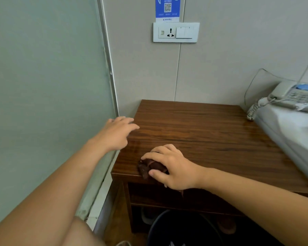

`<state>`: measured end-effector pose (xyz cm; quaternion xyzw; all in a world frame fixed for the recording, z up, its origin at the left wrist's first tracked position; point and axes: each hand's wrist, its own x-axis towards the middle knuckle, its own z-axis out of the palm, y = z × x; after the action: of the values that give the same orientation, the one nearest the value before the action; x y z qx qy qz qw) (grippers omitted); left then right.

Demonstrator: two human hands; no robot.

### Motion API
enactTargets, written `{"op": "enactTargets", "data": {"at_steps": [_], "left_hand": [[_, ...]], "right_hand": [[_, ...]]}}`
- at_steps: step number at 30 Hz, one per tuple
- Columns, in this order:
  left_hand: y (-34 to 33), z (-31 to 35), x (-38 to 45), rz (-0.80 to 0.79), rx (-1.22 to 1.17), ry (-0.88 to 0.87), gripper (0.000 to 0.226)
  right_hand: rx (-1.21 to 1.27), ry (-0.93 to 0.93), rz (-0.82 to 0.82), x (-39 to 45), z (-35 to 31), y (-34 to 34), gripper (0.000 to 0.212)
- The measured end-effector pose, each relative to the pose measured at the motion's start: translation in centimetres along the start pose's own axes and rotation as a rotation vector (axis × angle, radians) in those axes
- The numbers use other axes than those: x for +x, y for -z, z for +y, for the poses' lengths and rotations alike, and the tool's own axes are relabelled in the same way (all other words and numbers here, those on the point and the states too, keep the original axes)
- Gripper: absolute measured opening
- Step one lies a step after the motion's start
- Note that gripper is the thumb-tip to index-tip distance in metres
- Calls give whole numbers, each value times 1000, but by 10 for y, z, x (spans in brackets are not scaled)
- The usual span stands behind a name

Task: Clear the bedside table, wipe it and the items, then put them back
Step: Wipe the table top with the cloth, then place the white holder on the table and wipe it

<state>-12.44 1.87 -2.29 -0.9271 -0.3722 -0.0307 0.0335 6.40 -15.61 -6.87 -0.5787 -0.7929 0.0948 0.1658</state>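
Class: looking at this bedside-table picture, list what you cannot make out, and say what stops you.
- Cloth, head view: mostly covered by the right hand.
- Telephone: cut off by the right edge.
- Sticker text: too small, cut by the top edge.
- Shelf contents under the table: too dark.

I am holding my bare left hand point(116, 133) out at the far left, palm down, fingers straight and loosely spread, its bare forearm running back to the near left corner. My bare right hand point(169, 167) is lying nearer, right of it, palm down with fingers and thumb curling around something dark beneath it. That forearm is reaching in from the near right.
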Motion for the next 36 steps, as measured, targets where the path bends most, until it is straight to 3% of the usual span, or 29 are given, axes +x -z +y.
{"op": "enactTargets", "data": {"at_steps": [4, 10, 14, 21, 25, 32, 36], "left_hand": [[-2, 55, 7, -40, -51, -247, 48], [4, 107, 12, -316, -264, -349, 84], [2, 131, 21, -317, -227, -383, 93], [4, 163, 32, -373, -268, -436, 85], [9, 186, 44, -397, -404, -460, 81], [27, 248, 67, -329, -313, -585, 81], [37, 276, 82, -291, -373, -656, 83]], "right_hand": [[-23, -119, 11, -47, 45, 27, 46], [-105, -319, -55, -123, 93, 77, 47], [-75, -377, -77, -158, 112, 101, 49], [-67, -458, -20, -216, 125, 119, 54], [-51, -454, -10, -214, 121, 115, 54], [-63, -491, -21, -215, 112, 125, 60], [-101, -541, 132, -231, 97, 151, 63]]}}
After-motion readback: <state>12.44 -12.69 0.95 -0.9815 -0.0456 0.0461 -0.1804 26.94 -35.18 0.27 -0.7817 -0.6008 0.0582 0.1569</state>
